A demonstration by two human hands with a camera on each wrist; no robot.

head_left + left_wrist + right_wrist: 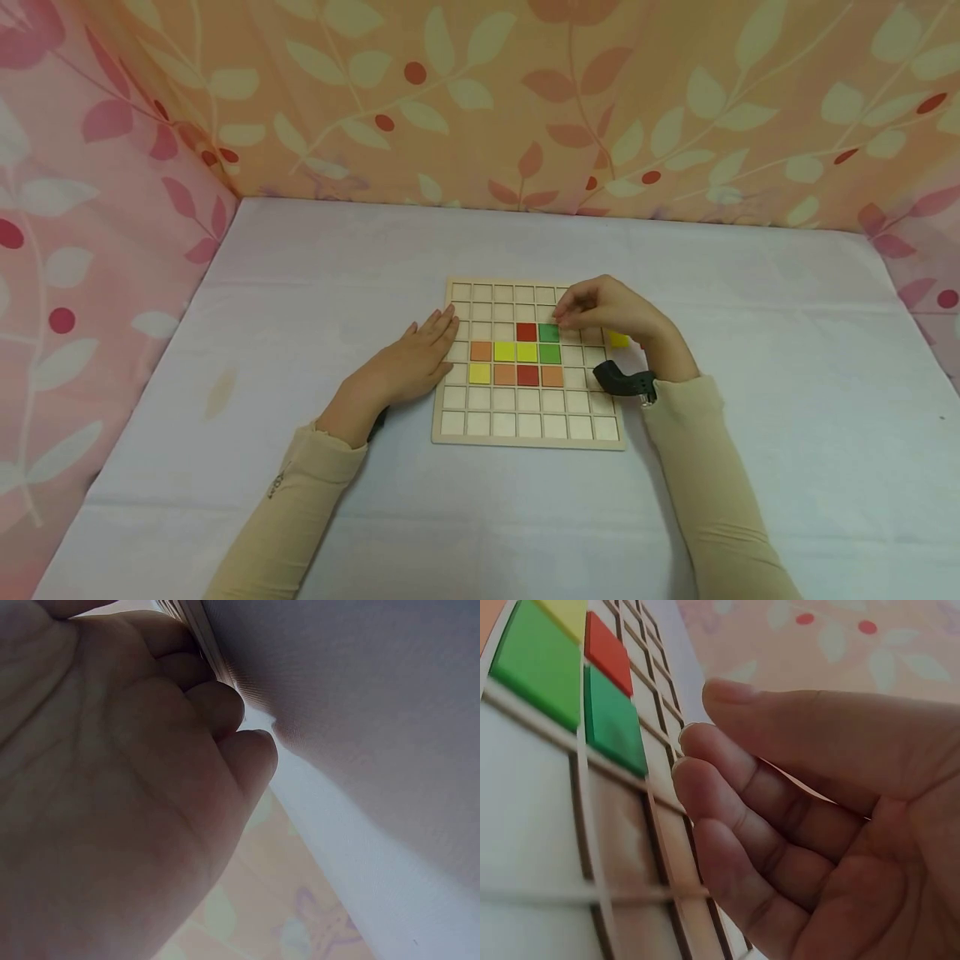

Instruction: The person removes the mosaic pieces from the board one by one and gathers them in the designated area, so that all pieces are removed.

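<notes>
Near the middle of the white table, as the head view showed, your square board lay flat with ten colored tiles in its small boxes. Your left hand rested at its left edge, fingers straight, gripping nothing. Your right hand was bent over the board's right side, its fingertips just beside a green tile. A yellow tile peeked out past the right edge. The black thing at your right wrist hung over that edge, so it could bump the board if you dipped your arm.

From the left wrist, your fingers seemed to touch the board's side. If they pushed too hard, the board could slide and the tiles might hop out.

From the right wrist, your fingers were loosely curled, with no tile between them and your thumb. The green tile and a red tile sat near them, so a careless brush could knock one loose.
</notes>
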